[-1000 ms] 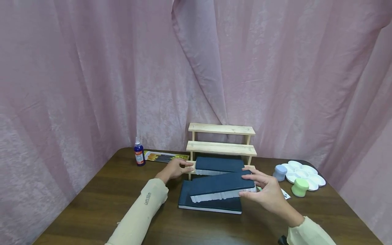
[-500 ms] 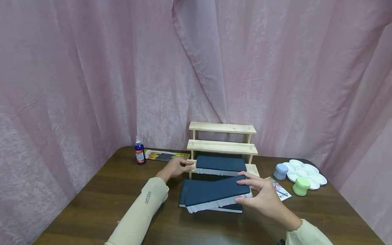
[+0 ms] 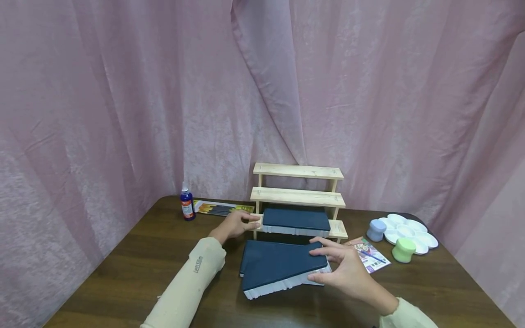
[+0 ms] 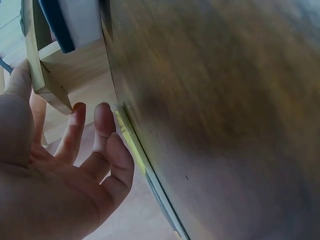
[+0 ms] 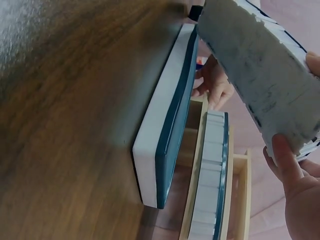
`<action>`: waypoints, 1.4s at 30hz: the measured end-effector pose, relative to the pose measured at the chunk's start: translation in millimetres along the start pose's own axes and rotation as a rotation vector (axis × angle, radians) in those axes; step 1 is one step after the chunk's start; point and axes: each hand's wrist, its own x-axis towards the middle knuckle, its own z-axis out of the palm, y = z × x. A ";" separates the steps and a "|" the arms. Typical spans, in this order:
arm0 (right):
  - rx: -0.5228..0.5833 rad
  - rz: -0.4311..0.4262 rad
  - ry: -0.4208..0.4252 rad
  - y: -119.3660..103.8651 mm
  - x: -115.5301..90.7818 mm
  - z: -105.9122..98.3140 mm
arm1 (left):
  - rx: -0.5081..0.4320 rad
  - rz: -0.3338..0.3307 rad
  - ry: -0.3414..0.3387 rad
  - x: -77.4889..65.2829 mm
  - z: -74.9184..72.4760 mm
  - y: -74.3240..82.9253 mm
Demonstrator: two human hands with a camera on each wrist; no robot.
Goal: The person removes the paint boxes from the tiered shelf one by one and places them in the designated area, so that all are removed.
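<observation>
Bottle in blue plastic with a white nozzle [image 3: 187, 206] is parked far left, next to a flat yellow-edged brush pack [image 3: 223, 209]. The three-tier pale wooden shelf [image 3: 297, 197] is pinched at its lowest left end by the left hand [image 3: 235, 224]; a ridged navy-and-white block [image 3: 296, 220] is seated there. In front, a smooth-sided navy-and-white slab [image 5: 159, 107] is kinda blocked by a tilted second ridged navy-and-white block [image 3: 283, 272], pinched at its right end by the right hand [image 3: 350, 274]. Past that, a colourful printed card [image 3: 371, 258], waisted blue sponge [image 3: 376, 230], waisted green sponge [image 3: 404, 250] and white flower-shaped palette [image 3: 417, 226] are bunched up.
</observation>
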 end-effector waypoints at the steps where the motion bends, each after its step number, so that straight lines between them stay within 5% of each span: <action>1: -0.003 -0.001 -0.003 -0.7 -0.3 0.7 | -0.001 0.002 -0.001 -0.3 0.1 -0.2; 16: 0.025 -0.026 -0.049 -3.0 -3.2 11.6 | -0.017 -0.012 0.000 -2.4 1.3 -4.9; 26: -0.008 0.030 -0.059 -3.6 -8.3 13.5 | -0.001 0.004 -0.001 -3.7 3.1 -6.1; 42: 0.140 0.104 -0.240 -0.6 -14.3 11.7 | 0.004 0.029 0.015 -1.7 -1.8 2.7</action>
